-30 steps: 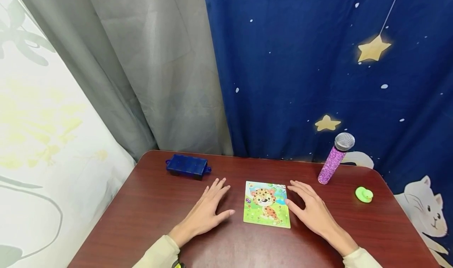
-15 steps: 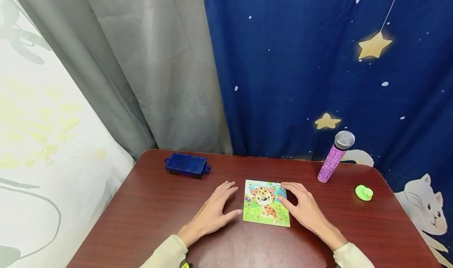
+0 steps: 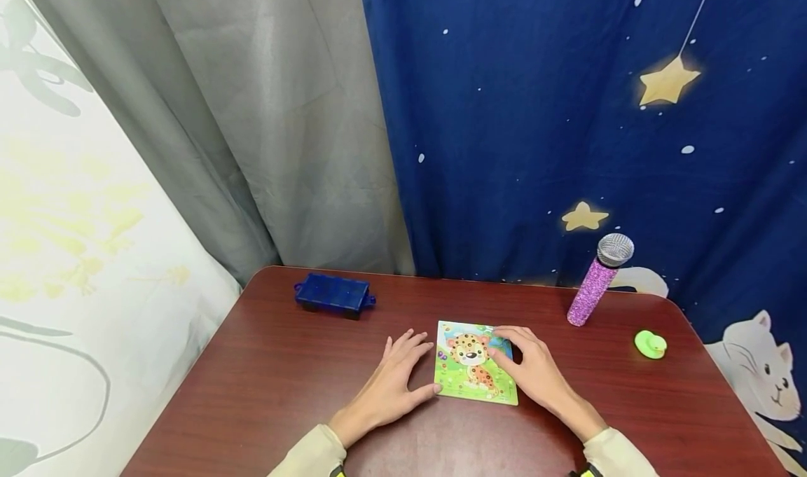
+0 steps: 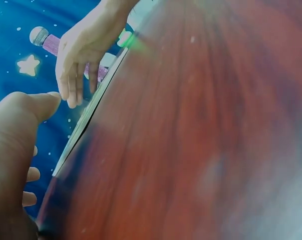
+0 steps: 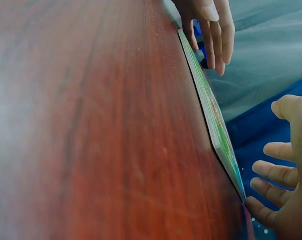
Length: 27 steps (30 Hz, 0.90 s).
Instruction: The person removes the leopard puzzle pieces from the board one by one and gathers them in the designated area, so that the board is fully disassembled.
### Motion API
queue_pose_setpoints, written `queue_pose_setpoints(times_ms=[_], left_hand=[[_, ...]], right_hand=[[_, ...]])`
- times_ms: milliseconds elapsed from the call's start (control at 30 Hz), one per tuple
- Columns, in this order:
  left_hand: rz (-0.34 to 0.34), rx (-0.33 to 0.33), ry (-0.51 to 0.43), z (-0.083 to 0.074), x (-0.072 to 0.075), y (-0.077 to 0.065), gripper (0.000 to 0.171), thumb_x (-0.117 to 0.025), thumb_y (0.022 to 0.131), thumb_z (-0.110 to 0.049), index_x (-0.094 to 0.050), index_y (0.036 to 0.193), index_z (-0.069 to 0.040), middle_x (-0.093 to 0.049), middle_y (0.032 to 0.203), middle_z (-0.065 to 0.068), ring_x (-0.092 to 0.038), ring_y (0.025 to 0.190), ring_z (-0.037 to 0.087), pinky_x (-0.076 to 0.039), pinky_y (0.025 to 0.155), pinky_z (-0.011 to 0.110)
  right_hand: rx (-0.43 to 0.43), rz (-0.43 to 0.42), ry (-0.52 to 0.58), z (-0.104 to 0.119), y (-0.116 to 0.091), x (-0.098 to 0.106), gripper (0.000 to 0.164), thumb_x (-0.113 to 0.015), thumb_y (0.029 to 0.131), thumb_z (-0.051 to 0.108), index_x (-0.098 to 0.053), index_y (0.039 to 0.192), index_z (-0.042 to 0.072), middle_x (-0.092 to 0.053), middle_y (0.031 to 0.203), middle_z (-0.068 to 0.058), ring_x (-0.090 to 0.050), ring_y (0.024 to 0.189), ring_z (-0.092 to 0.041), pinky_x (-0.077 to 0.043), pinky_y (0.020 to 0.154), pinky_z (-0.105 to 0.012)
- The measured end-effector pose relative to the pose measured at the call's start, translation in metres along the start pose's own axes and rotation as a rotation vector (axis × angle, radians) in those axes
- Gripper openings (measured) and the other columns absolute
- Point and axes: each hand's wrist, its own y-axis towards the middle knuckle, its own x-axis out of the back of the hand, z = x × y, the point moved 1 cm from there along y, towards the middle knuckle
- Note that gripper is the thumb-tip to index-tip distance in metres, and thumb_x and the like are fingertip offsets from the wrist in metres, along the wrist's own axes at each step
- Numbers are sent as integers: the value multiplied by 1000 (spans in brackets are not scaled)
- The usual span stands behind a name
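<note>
A square picture board (image 3: 463,386), printed with a spotted leopard cub on green, lies flat on the table. Beside its left edge is my left hand (image 3: 394,384), fingers spread and extended, the thumb tip at the board's lower left edge. Whether that thumb touches cannot be told. My right hand (image 3: 539,370) hovers over the upper right part, covering some of that corner, with thumb and fingers apart. In the right wrist view the board (image 5: 211,117) appears edge-on, and the right hand's little finger (image 5: 261,212) comes close to its corner. Neither hand grips anything.
A dark blue toy wagon (image 3: 333,293) sits at the table's back left. Toward the back right stand a glittery purple microphone (image 3: 591,291) and a small green rubber duck (image 3: 650,344). Grey and blue curtains (image 3: 492,127) hang behind the brown table (image 3: 252,393).
My left hand has moved right, up to the board's left edge. The right hand has shifted left from beside the board to above its upper right part. The board stays in place.
</note>
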Motion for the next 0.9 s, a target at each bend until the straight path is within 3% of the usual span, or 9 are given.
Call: queue_pose_setpoints(times_ms=[100, 200, 500, 733, 900], left_hand=[[4, -4, 10, -1, -3, -1, 74, -77, 100, -52, -59, 158, -11, -48, 170, 14, -29, 165, 41, -12, 127, 79], [2, -10, 35, -2, -6, 0, 74, -77, 99, -53, -59, 157, -11, -49, 169, 14, -29, 165, 41, -10, 127, 79], [-3, -20, 114, -1, -13, 2, 77, -79, 96, -58, -61, 155, -11, -48, 168, 15, -28, 164, 45, -10, 127, 78], [16, -35, 208, -3, -17, 1, 74, -74, 98, -63, -64, 152, -13, -48, 167, 17, -29, 163, 48, -15, 127, 78], [17, -34, 228, -2, -17, 0, 73, -74, 99, -63, -64, 152, -14, -48, 168, 17, -28, 163, 48, -15, 128, 77]], right_hand=[[-11, 7, 8, 0, 1, -3, 34, -83, 101, 23, -79, 130, 7, -77, 130, -2, -68, 124, -25, -55, 104, -30], [-32, 7, 15, -1, 2, -6, 32, -83, 101, 24, -80, 129, 9, -77, 129, 0, -67, 124, -24, -56, 103, -40], [-42, -21, 43, -3, 9, -15, 26, -85, 98, 20, -82, 122, 10, -77, 123, 4, -63, 124, -22, -49, 105, -30], [-22, -6, 42, -3, 15, -25, 28, -86, 96, 19, -82, 122, 8, -77, 125, 0, -60, 126, -24, -43, 108, -54], [11, 27, 59, 0, 20, -31, 32, -87, 95, 19, -81, 125, 8, -75, 129, 0, -57, 129, -26, -39, 107, -57]])
